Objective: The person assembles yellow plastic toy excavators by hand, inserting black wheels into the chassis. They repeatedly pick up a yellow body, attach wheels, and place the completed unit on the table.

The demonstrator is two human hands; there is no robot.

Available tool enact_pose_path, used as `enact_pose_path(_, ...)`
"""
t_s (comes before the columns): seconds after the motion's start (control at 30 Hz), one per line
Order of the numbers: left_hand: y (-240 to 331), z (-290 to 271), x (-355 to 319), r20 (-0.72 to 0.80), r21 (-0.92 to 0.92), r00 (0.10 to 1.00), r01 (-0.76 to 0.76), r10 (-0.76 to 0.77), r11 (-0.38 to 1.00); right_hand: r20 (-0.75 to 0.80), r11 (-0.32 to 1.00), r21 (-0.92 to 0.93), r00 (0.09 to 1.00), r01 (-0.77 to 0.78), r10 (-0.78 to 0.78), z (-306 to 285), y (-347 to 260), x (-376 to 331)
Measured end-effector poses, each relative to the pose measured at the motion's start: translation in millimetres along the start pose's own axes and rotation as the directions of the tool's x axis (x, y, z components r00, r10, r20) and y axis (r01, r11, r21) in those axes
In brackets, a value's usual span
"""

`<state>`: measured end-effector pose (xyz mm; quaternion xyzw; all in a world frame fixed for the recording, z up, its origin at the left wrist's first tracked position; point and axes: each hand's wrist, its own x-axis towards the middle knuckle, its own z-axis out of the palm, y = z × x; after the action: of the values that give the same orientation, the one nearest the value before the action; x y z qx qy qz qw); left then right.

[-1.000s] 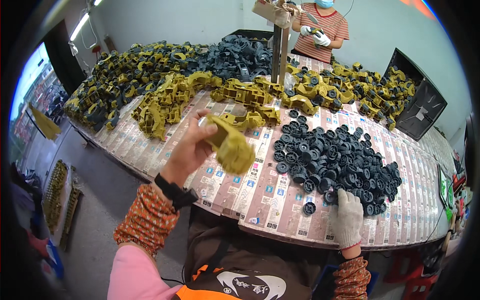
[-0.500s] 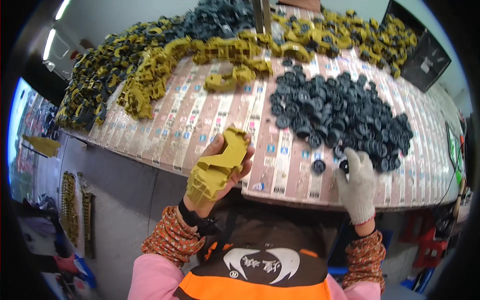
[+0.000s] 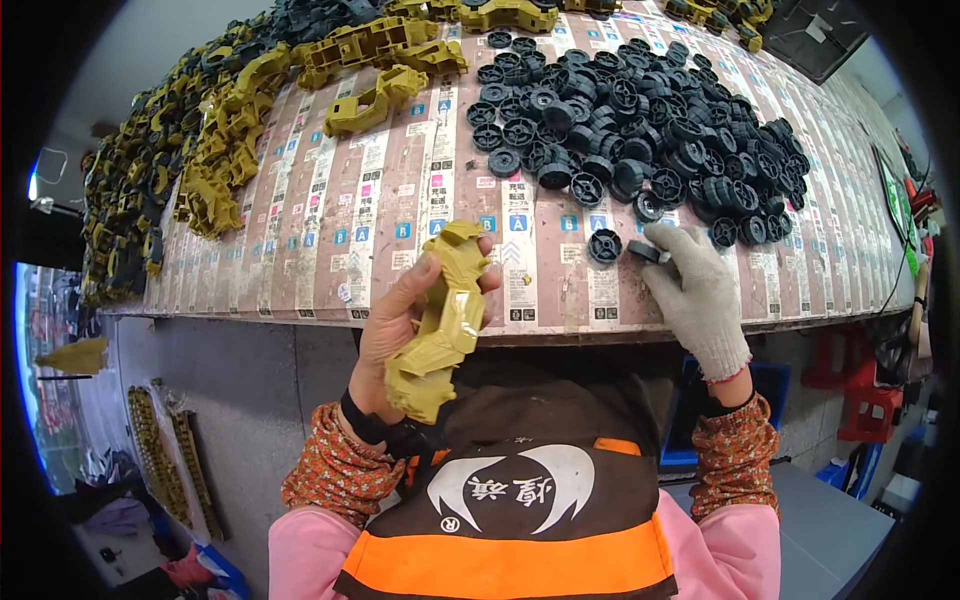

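My bare left hand grips a yellow plastic toy car body, its thumb on one side and fingertips showing on the other. The body is tilted in front of the table's near edge. On my right hand is a pale knitted glove, and its fingertips are closed on a small black toy wheel at the table surface. Another black wheel lies flat just left of it. Beyond the glove spreads a big heap of black spoked wheels.
Yellow car bodies lie at the far side of the patterned-paper-covered table. A heap of yellow and black pieces covers its left end. A dark box stands far right; red stools are below the table on the right.
My view has tilted down and shifted. The car body has turned in my left hand to show another side. My right hand has drawn a wheel toward the loose one, away from the heap.
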<state>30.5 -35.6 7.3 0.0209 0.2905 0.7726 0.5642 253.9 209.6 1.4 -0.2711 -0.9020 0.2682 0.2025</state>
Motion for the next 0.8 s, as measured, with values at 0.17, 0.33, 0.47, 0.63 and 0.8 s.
enact_pose_path(0.17,-13.0,-0.8,2.3,-0.009,0.032,1.000,-0.004,0.005,0.999,0.052,0.980,-0.116,0.987,0.160,-0.154,3.5,-6.5,4.0)
enact_pose_path(0.33,-24.0,-9.8,7.4,0.048,0.060,0.998,-0.047,0.044,0.997,0.007,0.983,-0.131,0.992,0.126,-0.126,9.3,-21.8,4.9)
enact_pose_path(0.47,-29.7,-12.1,7.0,0.014,0.055,0.999,-0.043,0.042,0.998,0.036,0.963,-0.184,0.981,0.196,-0.193,16.2,-27.0,7.5)
enact_pose_path(0.63,-33.8,-12.6,5.0,0.030,0.032,0.999,-0.028,0.027,0.999,-0.072,0.971,-0.193,0.984,0.144,-0.160,24.7,-17.1,9.4)
enact_pose_path(0.8,-32.5,-17.5,1.2,0.068,0.129,0.997,0.019,-0.028,0.992,-0.047,0.978,0.198,0.996,-0.058,0.069,15.8,-43.6,2.7)
